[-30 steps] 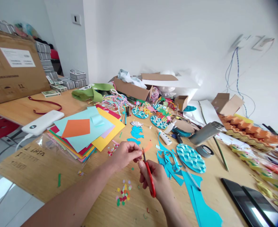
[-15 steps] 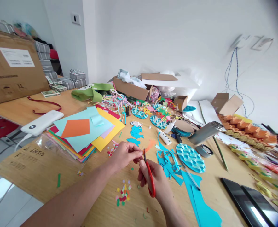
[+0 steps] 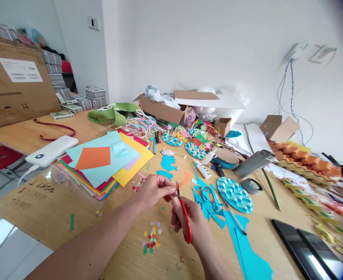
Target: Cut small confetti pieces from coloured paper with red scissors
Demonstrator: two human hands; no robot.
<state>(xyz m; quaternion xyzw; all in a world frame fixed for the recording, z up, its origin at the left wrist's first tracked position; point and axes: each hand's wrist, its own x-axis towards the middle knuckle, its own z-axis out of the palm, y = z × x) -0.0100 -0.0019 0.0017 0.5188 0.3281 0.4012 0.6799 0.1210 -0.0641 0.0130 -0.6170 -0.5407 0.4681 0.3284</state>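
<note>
My right hand grips a pair of red-handled scissors, its fingers around the handles and the blades pointing up and away. The blade tips meet the fingertips of my left hand, which is closed in a pinch. From that pinch an orange paper strip reaches out behind the blades; the part between my fingers is hidden. Below my hands lie several small coloured paper dots. Just beyond my left hand are blue paper fish and a white fish cutout with drawn lines.
Left sits a stack of coloured paper and a white power bank. Rightward are blue paper scraps, a wavy blue oval, a glue bottle, a tape roll, a metal flask and dark phones.
Both hands stay almost still. The orange paper strip shifts slightly by the blade tips.
</note>
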